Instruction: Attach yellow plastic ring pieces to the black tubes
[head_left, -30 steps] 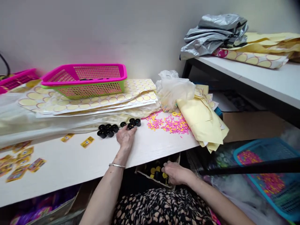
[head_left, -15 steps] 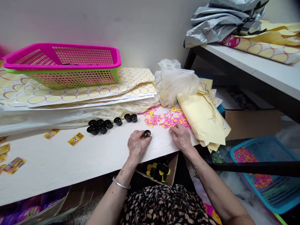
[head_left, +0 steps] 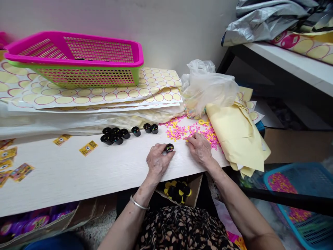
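Note:
My left hand (head_left: 158,160) is closed around a small round black cup (head_left: 169,148) with coloured bits inside, its open top facing up over the white table. To the right, my right hand (head_left: 199,150) has its fingers pinched together at the near edge of a spread of pink and yellow beads (head_left: 179,132). Whatever lies between those fingertips is too small to make out. Several more black cups (head_left: 117,139) stand behind and to the left of my left hand, some showing coloured bits inside.
A pink and green basket (head_left: 104,76) rests on sticker sheets (head_left: 166,97) by the wall. Behind the beads sit a clear plastic bag (head_left: 205,83) and folded yellow paper (head_left: 231,135). Small printed cards (head_left: 88,148) lie left. Below are a box (head_left: 195,191) of black and yellow pieces and a blue basket (head_left: 307,170).
The view has shifted, so most table items appear farther right. My right fingertips have drawn slightly closer to the black cup, which stays in my left hand, now showing more of its coloured contents.

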`<state>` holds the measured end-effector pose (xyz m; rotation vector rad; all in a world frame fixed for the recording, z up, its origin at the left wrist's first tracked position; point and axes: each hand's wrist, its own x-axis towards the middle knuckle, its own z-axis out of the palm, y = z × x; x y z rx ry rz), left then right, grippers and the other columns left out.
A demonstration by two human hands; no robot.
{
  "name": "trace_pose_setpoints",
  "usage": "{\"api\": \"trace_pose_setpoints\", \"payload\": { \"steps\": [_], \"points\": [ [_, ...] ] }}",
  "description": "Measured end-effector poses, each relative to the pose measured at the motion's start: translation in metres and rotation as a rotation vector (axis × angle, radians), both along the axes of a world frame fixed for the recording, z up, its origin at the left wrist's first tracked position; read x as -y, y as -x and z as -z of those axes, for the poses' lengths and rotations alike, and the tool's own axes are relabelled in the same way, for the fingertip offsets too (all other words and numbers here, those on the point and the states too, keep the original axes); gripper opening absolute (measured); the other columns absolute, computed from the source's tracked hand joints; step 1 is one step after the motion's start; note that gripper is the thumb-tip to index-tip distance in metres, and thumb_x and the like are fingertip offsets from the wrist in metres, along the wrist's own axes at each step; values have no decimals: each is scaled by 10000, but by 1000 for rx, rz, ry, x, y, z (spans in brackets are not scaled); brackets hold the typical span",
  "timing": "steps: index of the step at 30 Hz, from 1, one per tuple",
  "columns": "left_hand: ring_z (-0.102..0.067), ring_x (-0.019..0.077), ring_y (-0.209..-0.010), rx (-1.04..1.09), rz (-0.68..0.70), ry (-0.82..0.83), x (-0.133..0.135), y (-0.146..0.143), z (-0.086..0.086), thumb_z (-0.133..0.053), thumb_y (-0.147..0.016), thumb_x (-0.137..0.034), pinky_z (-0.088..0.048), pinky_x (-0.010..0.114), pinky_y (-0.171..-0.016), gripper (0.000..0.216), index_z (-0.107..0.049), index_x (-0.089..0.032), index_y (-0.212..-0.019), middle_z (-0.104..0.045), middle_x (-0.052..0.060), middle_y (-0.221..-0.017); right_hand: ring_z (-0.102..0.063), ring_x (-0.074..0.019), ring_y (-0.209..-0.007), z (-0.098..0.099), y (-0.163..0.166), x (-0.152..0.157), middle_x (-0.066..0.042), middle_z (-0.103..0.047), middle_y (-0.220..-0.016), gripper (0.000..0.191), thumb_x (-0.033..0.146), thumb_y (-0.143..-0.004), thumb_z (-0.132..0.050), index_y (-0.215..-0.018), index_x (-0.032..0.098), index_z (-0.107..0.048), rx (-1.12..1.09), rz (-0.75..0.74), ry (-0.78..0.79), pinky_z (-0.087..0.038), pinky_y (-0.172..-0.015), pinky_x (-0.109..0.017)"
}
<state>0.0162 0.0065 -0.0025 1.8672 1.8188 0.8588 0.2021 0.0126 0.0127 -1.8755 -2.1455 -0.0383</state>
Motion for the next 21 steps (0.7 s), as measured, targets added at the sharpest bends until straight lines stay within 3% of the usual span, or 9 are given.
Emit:
{"api": "trace_pose_setpoints", "payload": {
  "steps": [5, 9, 14, 21],
  "points": [
    [-527, 145, -771, -8, 16, -2, 1, 0, -1, -657, -678, -388, -373, 252, -666, 204, -659, -243, -822, -589, -17, -773, -436, -202, -821, 3, 7, -17, -74, -556, -835, 220, 202, -875, -435, -778, 181, -631, 102, -12, 20, -301, -680, -307],
    [-525, 147, -781, -11, 12, 6, 1, 0, -1, -661, -677, -392, -374, 251, -673, 204, -653, -249, -822, -585, -19, -767, -438, -207, -827, -2, 14, -14, -80, -556, -867, 217, 146, -860, -415, -778, 172, -614, 133, -87, 48, -298, -677, -310],
    [-528, 146, -796, -16, 24, 15, 1, 1, -2, -668, -677, -379, -376, 251, -687, 196, -652, -251, -825, -590, -22, -778, -469, -160, -762, -5, 34, 12, -46, -535, -817, 212, 154, -873, -410, -773, 184, -595, -47, -183, 185, -321, -640, -263],
    [-523, 149, -798, -29, 36, 24, 3, 0, -4, -663, -686, -391, -380, 251, -682, 191, -651, -251, -815, -586, -21, -775, -464, -167, -765, 6, 39, 30, -46, -532, -779, 200, 135, -844, -451, -710, 180, -593, -193, -208, 81, -354, -700, -276]
  ]
}}
